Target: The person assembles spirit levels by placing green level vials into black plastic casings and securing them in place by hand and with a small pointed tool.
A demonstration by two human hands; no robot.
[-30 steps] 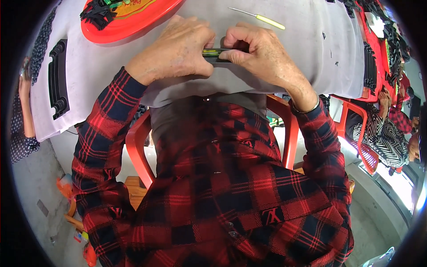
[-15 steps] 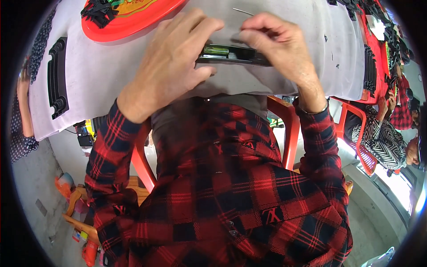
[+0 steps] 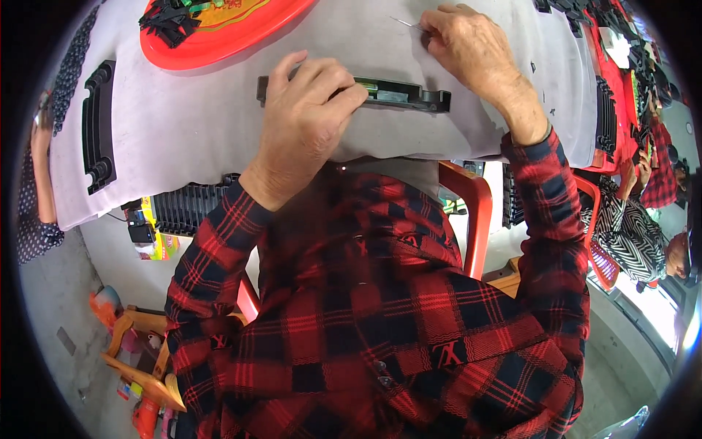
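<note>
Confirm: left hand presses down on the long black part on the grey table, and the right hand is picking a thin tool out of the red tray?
Not quite. In the head view the right hand grips the thin tool on the grey table, well apart from the red tray. The left hand does press the long black part.

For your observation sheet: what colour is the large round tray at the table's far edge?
Bright red-orange, the large round tray on the grey table; the head view shows it.

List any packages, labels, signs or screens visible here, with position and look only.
Small box: under the grey table's near edge, left of the left hand; rectangular, yellow with green and red print.
Red tray: top left on the table; its middle bears a yellow and green printed design.
No screens or signs visible.
</note>
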